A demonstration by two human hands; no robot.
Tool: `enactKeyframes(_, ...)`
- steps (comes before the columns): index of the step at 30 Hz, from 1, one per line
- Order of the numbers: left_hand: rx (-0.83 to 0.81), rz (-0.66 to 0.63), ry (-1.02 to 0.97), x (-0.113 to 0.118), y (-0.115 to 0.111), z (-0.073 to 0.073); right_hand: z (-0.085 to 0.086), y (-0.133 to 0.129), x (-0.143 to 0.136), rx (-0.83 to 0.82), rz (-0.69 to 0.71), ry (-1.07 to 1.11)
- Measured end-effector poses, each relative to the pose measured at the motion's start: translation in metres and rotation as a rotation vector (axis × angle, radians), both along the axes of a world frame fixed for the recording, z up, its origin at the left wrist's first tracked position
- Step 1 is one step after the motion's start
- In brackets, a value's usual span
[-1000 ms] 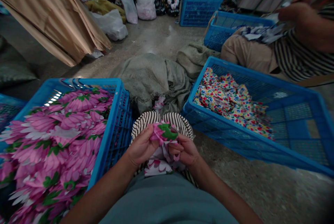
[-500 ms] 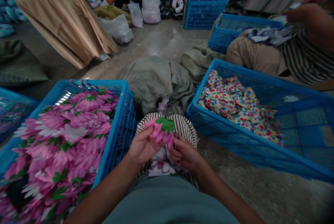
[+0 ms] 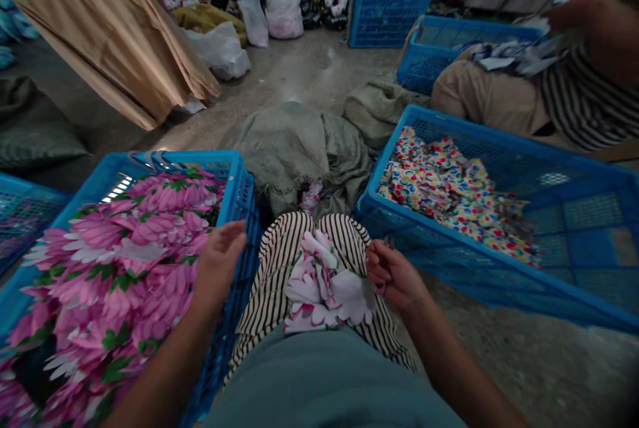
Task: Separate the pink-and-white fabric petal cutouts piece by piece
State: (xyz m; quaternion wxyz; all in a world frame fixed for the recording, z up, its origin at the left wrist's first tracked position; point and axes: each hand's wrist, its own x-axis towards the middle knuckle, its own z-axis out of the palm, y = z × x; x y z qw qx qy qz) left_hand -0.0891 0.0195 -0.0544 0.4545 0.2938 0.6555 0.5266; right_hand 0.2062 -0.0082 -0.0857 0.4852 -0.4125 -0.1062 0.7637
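Over the inner rim of the petal-filled blue crate [image 3: 233,178], I've got the left hand [image 3: 219,263] raised, wrist fairly straight, back of the hand slanting up and away from me. Its fingers lie close together, gently bent, the thumb near them, and I see nothing in their grip. Across the lap, the right hand [image 3: 397,276] hovers just beside the right knee of the striped trousers [image 3: 259,281], forearm angled in from the right. Those fingers are curled in with the tips drawn close to the thumb; I can't tell whether they pinch something thin.

And here's the change: half a second ago both hands met over the lap on a pink petal piece with a green top. Now they're well apart, and that piece is out of them; I can't pick it out from the pink petal pieces [image 3: 167,281] heaped in the crate. The white cloth pieces [image 3: 319,281] on the lap are uncovered now, pink-edged, lying between the hands. Over on the right, the crate of colourful cloth [image 3: 449,192] looks unchanged.
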Motion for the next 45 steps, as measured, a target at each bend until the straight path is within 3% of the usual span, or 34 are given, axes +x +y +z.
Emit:
enactKeyframes(2, 0.157, -0.527, 0.259, 0.036, -0.013, -0.001, 0.0, 0.003, 0.006, -0.004, -0.043, -0.045)
enactKeyframes(4, 0.34, -0.857, 0.481, 0.065, -0.014, 0.001, -0.001, 0.003, 0.008, 0.007, -0.063, -0.087)
enactKeyframes(7, 0.449, -1.051, 0.735, 0.092, -0.003, 0.003, -0.004, -0.002, 0.004, 0.021, -0.081, -0.136)
enactKeyframes(10, 0.424, -1.161, 0.989, 0.108, 0.002, -0.001, -0.01, -0.007, 0.0, -0.005, -0.079, -0.159)
enactKeyframes(12, 0.379, -1.163, 1.114, 0.115, 0.0, -0.006, -0.013, -0.009, -0.001, -0.023, -0.078, -0.165)
enactKeyframes(15, 0.341, -1.145, 1.149, 0.116, -0.005, -0.014, -0.015, -0.01, 0.0, -0.03, -0.085, -0.173)
enactKeyframes(17, 0.336, -1.132, 1.096, 0.108, -0.006, -0.013, -0.015, -0.009, 0.0, -0.032, -0.085, -0.183)
enactKeyframes(22, 0.296, -0.888, 0.785, 0.087, 0.0, 0.002, -0.007, -0.008, -0.012, 0.07, -0.024, -0.431)
enactKeyframes(27, 0.34, -1.016, 0.866, 0.089, 0.003, 0.003, 0.001, 0.0, -0.026, 0.233, 0.079, -0.626)
enactKeyframes(31, 0.382, -1.0, 0.787, 0.093, -0.002, -0.002, -0.008, -0.003, -0.008, 0.34, 0.073, -0.91)
enactKeyframes(33, 0.425, -0.996, 0.739, 0.094, -0.006, -0.005, -0.017, -0.012, 0.006, 0.367, 0.157, -1.073)
enactKeyframes(35, 0.455, -1.035, 0.7, 0.096, -0.01, -0.009, -0.025, -0.023, 0.016, 0.363, 0.348, -1.162)
enactKeyframes(37, 0.451, -1.078, 0.656, 0.098, -0.014, -0.013, -0.03, -0.034, 0.02, 0.352, 0.454, -1.175)
enactKeyframes(39, 0.438, -1.081, 0.593, 0.101, -0.016, -0.014, -0.027, -0.039, 0.02, 0.369, 0.448, -1.131)
enactKeyframes(45, 0.263, -1.04, 0.295, 0.111, -0.013, 0.003, 0.013, -0.027, 0.013, 0.441, 0.37, -0.823)
